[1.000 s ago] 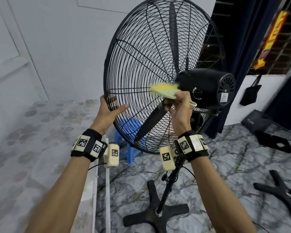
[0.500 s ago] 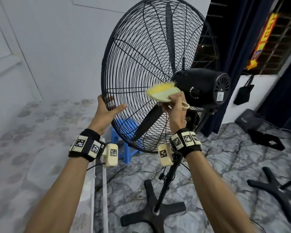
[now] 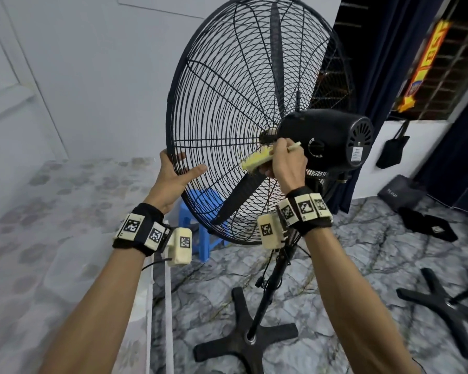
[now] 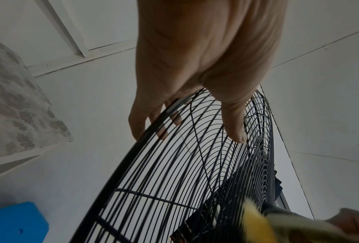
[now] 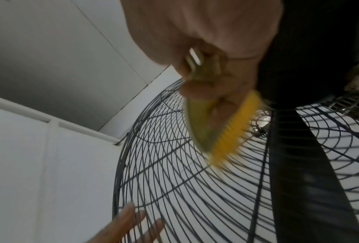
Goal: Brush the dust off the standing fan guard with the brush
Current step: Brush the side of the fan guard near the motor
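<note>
Standing at centre of the head view, the large round black wire fan guard [image 3: 243, 109] rises on a black pole over a cross-shaped black base [image 3: 245, 346] on the grey marbled floor [image 3: 349, 265]. The left hand [image 3: 173, 179] holds the guard's left rim, thumb across the near wires and fingers behind. The right hand [image 3: 284, 163] is wrapped around the handle of a pale green plastic brush with yellow bristles [image 3: 256, 160], which lies against the guard just left of the black cylindrical motor housing [image 3: 327, 139], near the hub. A blue plastic stool [image 3: 200, 211] stands beyond the guard's lower left. A second black cross base [image 3: 443, 306] lies on the floor at right. In the left wrist view, the left hand [image 4: 195, 74] straddles the rim of the guard [image 4: 195, 180], fingers [image 4: 137, 125] on the far side, thumb on the near wires; the brush [image 4: 257, 225] shows blurred at lower right. In the right wrist view, the right hand [image 5: 205, 41] grips the brush [image 5: 220, 125], bristles touching the wires of the guard [image 5: 174, 189]; the left hand's fingers [image 5: 128, 217] show at the rim below.
</note>
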Action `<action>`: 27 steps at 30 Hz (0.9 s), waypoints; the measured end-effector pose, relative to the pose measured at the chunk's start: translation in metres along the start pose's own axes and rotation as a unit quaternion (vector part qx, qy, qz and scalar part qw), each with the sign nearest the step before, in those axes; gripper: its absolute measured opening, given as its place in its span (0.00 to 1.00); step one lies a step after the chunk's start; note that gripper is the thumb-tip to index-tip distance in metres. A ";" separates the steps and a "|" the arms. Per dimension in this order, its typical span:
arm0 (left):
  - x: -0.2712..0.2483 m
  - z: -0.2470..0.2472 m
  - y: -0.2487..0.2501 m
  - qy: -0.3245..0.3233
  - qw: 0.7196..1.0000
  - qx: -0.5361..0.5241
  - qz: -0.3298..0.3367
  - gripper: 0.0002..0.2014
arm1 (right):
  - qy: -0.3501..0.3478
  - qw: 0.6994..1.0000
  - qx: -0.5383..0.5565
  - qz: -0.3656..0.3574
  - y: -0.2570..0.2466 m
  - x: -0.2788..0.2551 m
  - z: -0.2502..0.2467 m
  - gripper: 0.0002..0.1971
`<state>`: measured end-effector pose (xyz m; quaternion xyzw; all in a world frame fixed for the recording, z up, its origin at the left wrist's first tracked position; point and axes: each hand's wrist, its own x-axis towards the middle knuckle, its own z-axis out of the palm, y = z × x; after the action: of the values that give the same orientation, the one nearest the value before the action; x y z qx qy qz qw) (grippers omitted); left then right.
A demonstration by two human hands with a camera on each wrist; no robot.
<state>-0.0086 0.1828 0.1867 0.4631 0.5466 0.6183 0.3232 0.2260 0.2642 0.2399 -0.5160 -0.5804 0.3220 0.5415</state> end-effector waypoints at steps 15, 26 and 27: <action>-0.003 -0.001 0.000 -0.003 1.000 0.013 0.007 0.49 | 0.004 0.906 -0.272 -0.326 0.012 -0.013 -0.015 0.28; -0.004 -0.005 -0.003 -0.006 1.000 0.006 0.010 0.50 | -0.018 0.912 -0.288 -0.291 0.020 -0.017 -0.015 0.25; -0.005 -0.004 -0.001 -0.004 1.000 0.002 0.010 0.49 | -0.015 0.916 -0.284 -0.285 0.018 -0.015 -0.017 0.22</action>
<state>-0.0107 0.1769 0.1844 0.4713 0.5417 0.6191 0.3180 0.2454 0.2519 0.2226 -0.4559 -0.7779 -0.0159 0.4322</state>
